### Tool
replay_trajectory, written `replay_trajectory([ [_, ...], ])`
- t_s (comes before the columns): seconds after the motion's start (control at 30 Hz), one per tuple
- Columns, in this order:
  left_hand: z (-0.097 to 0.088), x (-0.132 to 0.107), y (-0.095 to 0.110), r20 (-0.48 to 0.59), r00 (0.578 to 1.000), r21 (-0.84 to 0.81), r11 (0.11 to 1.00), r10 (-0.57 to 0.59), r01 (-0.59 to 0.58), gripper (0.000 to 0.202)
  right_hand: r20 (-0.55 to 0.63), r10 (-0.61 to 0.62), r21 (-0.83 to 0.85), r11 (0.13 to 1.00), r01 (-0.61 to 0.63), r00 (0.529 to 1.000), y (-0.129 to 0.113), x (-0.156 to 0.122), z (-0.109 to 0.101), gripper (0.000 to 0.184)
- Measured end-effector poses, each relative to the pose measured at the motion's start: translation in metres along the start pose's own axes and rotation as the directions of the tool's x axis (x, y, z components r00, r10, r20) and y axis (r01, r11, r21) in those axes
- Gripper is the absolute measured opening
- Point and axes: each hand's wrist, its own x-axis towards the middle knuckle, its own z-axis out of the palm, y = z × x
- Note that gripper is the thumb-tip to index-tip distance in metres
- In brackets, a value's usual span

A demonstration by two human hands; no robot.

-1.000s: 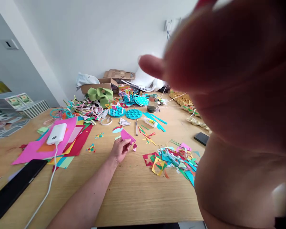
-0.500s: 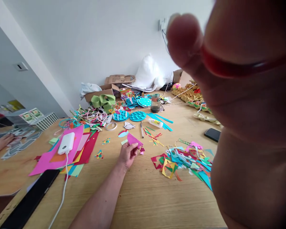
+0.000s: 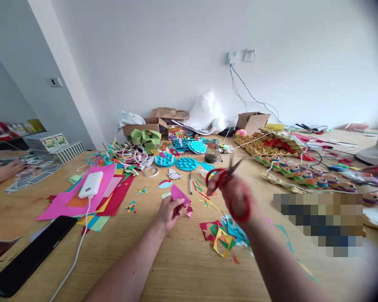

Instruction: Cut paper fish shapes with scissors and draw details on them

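My left hand (image 3: 169, 212) pinches a magenta paper cut-out (image 3: 179, 194) just above the wooden table (image 3: 182, 260). My right hand (image 3: 234, 197) is blurred by motion and grips red-handled scissors (image 3: 222, 178), blades pointing up and away. The scissors hang to the right of the magenta piece, not touching it. A heap of coloured paper scraps (image 3: 225, 230) lies under my right forearm.
Pink and red paper sheets (image 3: 82, 199) with a white power bank (image 3: 90, 184) lie at left, a dark phone (image 3: 28, 256) nearer. Teal discs (image 3: 186, 163), a glue bottle, a jar (image 3: 211, 151) and boxes stand farther back. Decorated egg cartons (image 3: 290, 167) fill the right. Another person's hand (image 3: 1, 172) rests far left.
My right hand, which covered the lens at close range, has dropped to the table area with the red scissors. The left hand keeps hold of the magenta piece.
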Motion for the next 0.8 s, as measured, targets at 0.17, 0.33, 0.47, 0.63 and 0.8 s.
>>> replay_trajectory([
  [0.17,0.002,-0.001,0.004,-0.026,1.0,0.006,1.0,0.007,-0.007,0.032,0.17,0.4,-0.045,0.916,-0.398,0.901,0.046,-0.03,0.011,0.054],
  [0.33,0.003,-0.003,0.008,-0.05,0.998,0.042,0.999,0.026,-0.024,0.035,0.298,0.577,-0.125,0.814,-0.568,0.76,0.067,-0.048,0.008,0.053],
  [0.47,0.003,-0.004,0.008,-0.047,0.999,0.077,0.997,0.028,-0.024,0.032,0.363,0.622,-0.208,0.78,-0.59,0.694,0.071,-0.051,0.01,0.052],
  [0.63,0.004,-0.005,0.007,-0.054,0.998,0.063,0.998,0.027,-0.024,0.03,0.34,0.685,-0.269,0.727,-0.632,0.644,0.074,-0.053,0.015,0.053],
  [0.8,0.003,-0.003,0.007,-0.054,0.999,0.023,1.0,0.007,-0.006,0.03,0.347,0.695,-0.254,0.717,-0.649,0.631,0.072,-0.054,0.014,0.057],
])
